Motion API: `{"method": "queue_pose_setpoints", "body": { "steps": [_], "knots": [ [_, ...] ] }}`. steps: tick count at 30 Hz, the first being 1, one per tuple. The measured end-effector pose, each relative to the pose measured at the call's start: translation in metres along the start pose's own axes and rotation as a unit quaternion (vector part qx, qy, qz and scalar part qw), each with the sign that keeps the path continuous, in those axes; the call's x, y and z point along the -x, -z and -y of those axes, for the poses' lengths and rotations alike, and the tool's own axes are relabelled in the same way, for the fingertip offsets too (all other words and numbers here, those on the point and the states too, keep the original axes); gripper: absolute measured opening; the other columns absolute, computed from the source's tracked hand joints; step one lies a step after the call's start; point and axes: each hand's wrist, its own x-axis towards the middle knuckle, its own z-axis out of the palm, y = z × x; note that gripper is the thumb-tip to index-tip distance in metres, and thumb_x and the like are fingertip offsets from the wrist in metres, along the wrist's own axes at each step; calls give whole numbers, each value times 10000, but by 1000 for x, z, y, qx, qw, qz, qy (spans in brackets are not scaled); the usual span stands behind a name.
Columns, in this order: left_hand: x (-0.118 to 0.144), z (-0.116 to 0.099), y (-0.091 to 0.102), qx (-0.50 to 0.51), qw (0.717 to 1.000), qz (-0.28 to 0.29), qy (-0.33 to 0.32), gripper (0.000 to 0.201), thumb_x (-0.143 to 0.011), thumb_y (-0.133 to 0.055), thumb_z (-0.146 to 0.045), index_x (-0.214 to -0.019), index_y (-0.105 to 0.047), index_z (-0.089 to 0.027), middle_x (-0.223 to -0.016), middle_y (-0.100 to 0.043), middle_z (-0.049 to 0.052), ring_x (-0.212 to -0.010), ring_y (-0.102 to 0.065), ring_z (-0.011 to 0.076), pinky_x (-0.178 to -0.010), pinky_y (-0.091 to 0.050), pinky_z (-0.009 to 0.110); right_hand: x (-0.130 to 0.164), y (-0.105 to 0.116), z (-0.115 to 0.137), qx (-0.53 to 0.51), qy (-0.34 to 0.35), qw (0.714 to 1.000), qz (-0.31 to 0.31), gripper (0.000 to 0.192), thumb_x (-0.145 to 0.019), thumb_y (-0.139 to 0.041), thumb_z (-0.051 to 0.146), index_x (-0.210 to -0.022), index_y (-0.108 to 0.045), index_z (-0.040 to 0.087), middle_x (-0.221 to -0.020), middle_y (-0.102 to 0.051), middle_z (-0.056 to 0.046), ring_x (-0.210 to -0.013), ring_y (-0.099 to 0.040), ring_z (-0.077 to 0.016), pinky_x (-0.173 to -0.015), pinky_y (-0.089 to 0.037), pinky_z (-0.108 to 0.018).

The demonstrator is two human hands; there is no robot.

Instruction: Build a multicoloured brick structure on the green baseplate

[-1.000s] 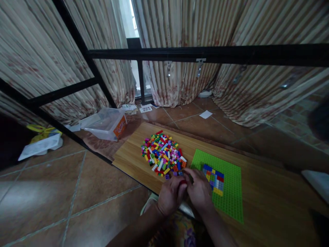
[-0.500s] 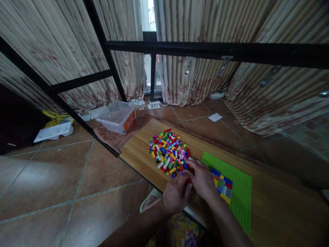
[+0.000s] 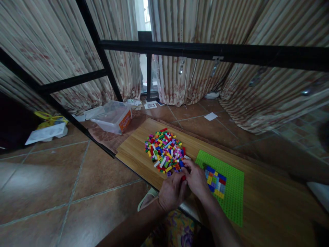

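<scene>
Head view: left hand (image 3: 171,193) and right hand (image 3: 196,178) meet just beside the brick pile (image 3: 166,154), fingers pinched shut on a red brick (image 3: 183,177). Brick-picking step; next, pressing onto the green baseplate (image 3: 231,192) needs stud alignment.

Brown tiled floor (image 3: 51,185); striped beige curtains (image 3: 185,79) along the walls; black metal frame (image 3: 205,51); daylight through window gap (image 3: 144,13).
</scene>
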Motion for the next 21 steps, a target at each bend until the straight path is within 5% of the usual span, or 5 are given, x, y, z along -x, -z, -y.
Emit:
{"method": "queue_pose_setpoints", "body": {
  "steps": [11,21],
  "knots": [
    [0,-1,1,-23,1000,13,-7,190,-939,-424,-238,-1096,-518,-189,-933,-634,81,-843,-622,185,-736,-531,313,22,27,3,-185,-60,978,-74,312,-833,-561,387,-1068,-680,220,-1044,-716,-75,-953,-658,-218,-870,-507,-388],
    [-2,4,0,-28,999,32,-29,191,-938,-435,-225,-1106,-519,-194,-958,-635,74,-863,-621,182,-754,-530,311,87,91,-68,-188,-259,914,-250,376,-726,-660,457,-990,-727,198,-969,-730,-72,-855,-645,-224,-790,-486,-377]
  ]
}}
